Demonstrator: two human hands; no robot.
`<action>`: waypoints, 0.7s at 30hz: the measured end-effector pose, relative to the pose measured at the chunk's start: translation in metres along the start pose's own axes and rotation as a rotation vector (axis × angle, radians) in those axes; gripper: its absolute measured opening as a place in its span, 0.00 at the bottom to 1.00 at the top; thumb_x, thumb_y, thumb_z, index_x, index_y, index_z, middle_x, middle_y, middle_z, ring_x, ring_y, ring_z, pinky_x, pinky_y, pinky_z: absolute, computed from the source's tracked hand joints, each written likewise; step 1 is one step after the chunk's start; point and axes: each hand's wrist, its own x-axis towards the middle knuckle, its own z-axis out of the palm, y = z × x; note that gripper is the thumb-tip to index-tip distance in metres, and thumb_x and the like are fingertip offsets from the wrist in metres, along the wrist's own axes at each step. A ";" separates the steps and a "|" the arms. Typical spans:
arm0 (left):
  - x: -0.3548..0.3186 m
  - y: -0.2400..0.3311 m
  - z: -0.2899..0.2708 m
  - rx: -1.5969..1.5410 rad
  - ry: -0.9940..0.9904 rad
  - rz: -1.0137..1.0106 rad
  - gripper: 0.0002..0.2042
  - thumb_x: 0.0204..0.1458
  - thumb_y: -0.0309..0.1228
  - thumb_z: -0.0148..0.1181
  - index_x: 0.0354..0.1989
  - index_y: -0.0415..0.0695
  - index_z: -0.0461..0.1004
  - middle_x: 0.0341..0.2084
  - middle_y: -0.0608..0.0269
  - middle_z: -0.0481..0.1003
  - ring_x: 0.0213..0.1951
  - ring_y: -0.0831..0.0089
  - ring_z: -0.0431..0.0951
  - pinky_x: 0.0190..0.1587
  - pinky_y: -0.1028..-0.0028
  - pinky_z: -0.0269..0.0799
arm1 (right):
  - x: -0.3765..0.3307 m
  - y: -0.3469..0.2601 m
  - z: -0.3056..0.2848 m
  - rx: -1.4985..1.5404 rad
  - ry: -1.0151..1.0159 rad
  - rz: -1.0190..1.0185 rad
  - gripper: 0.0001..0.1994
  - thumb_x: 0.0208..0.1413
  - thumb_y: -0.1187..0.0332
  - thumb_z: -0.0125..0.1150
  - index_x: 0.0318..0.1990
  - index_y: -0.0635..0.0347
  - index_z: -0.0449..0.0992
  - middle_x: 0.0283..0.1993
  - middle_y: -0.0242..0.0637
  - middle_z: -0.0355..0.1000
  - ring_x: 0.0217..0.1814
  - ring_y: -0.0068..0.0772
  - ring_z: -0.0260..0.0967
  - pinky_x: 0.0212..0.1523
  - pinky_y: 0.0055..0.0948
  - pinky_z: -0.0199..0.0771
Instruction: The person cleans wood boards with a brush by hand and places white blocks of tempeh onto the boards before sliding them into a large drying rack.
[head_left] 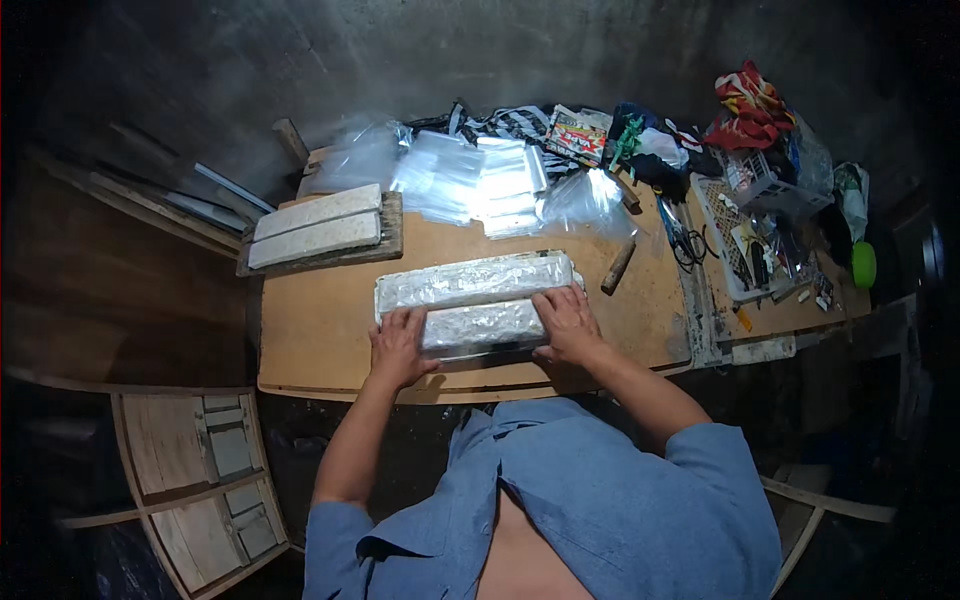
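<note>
Two long whitish blocks lie side by side on the table in front of me, under shiny clear plastic. My left hand [402,350] grips the left end of the near wrapped block [482,328], fingers over its top and thumb toward its near edge. At the right end of that block, my right hand [566,326] is closed the same way. Just beyond is the far wrapped block [470,280], close against the near one. What the blocks are made of cannot be told.
Two more pale bars [318,228] rest on a wooden board [392,232] at the left. Clear plastic sheets [440,175] cover the table's back. To the right are a wooden stick [619,267], scissors [690,246] and a white tray [738,290] of small items.
</note>
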 end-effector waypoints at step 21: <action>-0.021 0.040 0.015 -0.063 0.153 0.094 0.43 0.46 0.38 0.66 0.72 0.55 0.49 0.69 0.52 0.50 0.72 0.52 0.43 0.69 0.43 0.33 | 0.012 -0.085 -0.005 0.131 0.065 -0.224 0.40 0.49 0.59 0.62 0.70 0.55 0.53 0.71 0.49 0.52 0.76 0.48 0.43 0.74 0.52 0.33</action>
